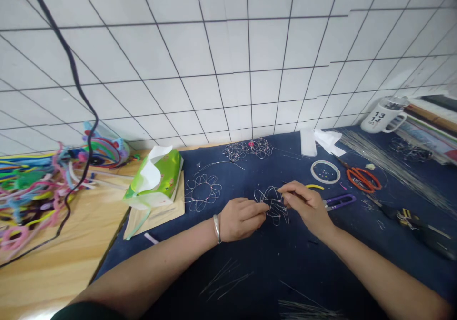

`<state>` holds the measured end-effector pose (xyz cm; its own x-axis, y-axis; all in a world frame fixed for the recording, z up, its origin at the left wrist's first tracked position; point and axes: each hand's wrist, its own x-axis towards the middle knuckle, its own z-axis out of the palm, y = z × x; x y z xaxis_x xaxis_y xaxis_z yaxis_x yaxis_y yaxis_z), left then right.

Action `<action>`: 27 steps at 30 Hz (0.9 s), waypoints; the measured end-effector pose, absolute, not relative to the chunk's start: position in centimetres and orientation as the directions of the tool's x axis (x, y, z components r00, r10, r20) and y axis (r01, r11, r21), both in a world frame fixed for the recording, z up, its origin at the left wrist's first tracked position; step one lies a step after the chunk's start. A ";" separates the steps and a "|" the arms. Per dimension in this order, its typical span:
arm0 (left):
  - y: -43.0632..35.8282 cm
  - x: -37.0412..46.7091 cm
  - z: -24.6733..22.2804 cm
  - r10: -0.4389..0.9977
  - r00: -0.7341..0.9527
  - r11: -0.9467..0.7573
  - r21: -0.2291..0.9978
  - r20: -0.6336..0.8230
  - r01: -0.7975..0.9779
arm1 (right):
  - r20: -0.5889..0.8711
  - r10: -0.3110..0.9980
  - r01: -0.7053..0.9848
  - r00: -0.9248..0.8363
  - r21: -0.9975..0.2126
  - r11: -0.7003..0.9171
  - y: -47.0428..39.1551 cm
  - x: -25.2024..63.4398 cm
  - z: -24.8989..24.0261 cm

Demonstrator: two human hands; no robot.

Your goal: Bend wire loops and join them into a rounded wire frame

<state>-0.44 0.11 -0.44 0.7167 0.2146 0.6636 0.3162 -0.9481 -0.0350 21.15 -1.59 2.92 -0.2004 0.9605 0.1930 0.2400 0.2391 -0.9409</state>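
Observation:
A wire flower (275,207) of looped thin metal wire is held between my two hands above a dark blue cloth (171,272). My left hand (242,219), with a silver bangle at the wrist, pinches its left side. On the upper right, the fingertips of my right hand (303,204) close on one of its wires. Farther left a flat ring of wire petals (202,192) lies on the cloth. Two bunched wire flowers (260,147) sit near the wall, one with a pink spot. Exact fingertip contact is too small to make out.
Right of my hands lie purple snips (341,202), orange-handled scissors (362,179), a round dish of beads (325,172) and pliers (410,220). Long wires (392,163) stretch toward a white mug (382,115). A green tissue pack (167,175) and coloured pipe cleaners (32,186) are left.

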 end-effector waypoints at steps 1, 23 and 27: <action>0.1 -0.5 -0.4 0.215 0.719 -0.948 -0.036 0.661 0.316 | 0.190 0.959 0.235 -0.208 -0.943 0.238 -1.6 21.2 2.9; 0.1 -0.5 -0.8 0.166 0.764 -0.957 -0.086 0.624 0.278 | 0.190 0.959 0.352 -0.210 -0.900 0.255 -1.7 20.8 3.3; 0.1 -0.5 -0.7 0.169 0.762 -0.957 -0.080 0.626 0.278 | 0.208 0.956 0.355 -0.208 -0.894 0.272 -1.7 20.7 3.3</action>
<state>-0.49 0.06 -0.71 0.7616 0.1689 0.6256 0.2780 -0.9572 -0.0801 20.67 -1.75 3.27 -0.2076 0.9558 0.2082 0.3555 0.2720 -0.8942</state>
